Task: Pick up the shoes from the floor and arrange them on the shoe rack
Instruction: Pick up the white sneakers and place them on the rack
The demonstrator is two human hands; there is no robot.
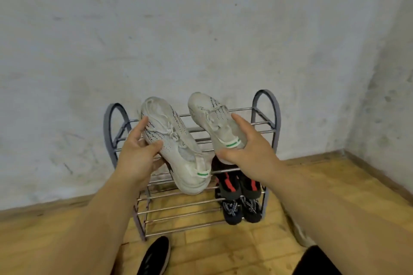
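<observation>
left hand (pixel 140 152) grips left white sneaker (pixel 176 147) | right hand (pixel 248 147) grips right white sneaker (pixel 214 120) | both over shoe rack (pixel 266 105) top tier

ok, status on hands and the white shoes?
Left hand grips left white shoe, right hand grips right white shoe. Both tilted over shoe rack top tier, not yet settled. Dark shoes on lower tiers.

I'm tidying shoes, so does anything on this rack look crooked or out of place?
The white sneaker in the left hand is askew, its heel hanging off the rack; nothing else stands out.
</observation>
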